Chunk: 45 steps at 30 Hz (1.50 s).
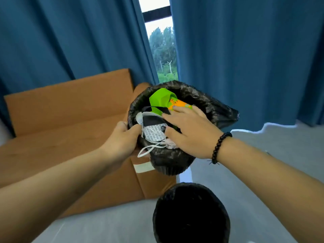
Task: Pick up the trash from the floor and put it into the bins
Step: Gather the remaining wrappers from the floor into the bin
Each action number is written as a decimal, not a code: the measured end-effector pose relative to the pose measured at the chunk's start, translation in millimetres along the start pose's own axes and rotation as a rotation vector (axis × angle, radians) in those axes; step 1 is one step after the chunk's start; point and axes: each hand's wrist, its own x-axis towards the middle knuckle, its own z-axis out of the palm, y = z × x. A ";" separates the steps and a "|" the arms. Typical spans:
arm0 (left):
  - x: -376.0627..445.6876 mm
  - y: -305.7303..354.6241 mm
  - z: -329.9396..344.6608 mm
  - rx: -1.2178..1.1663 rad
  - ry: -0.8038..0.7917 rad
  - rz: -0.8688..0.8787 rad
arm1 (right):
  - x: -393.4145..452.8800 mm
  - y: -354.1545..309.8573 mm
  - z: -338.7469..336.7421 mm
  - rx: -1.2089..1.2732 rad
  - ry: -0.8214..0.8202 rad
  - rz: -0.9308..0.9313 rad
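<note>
Here the left hand [122, 137] grips the near rim of the raised bin [175, 160], fingers curled over its edge. The right hand [189, 132] lies flat, fingers spread, pressing trash [154, 130] under its fingertips. Two bins show; the second bin [191, 214] stands below the wrists.

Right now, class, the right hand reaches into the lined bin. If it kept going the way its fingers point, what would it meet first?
The right hand already touches the trash: likely the black-and-white printed wrapper first, with the bright green plastic piece beyond; depth is unclear.
</note>
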 end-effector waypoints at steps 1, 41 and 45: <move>0.8 2.3 19.6 -0.048 -0.032 -0.007 | -6.3 14.4 -9.2 -0.016 0.023 0.009; -56.2 -253.3 404.0 -0.327 -0.622 -0.582 | -317.9 195.0 88.2 -0.324 -0.050 1.296; -66.0 -262.6 432.7 -0.269 -0.658 -0.530 | -365.5 199.7 113.1 -0.239 -0.037 1.327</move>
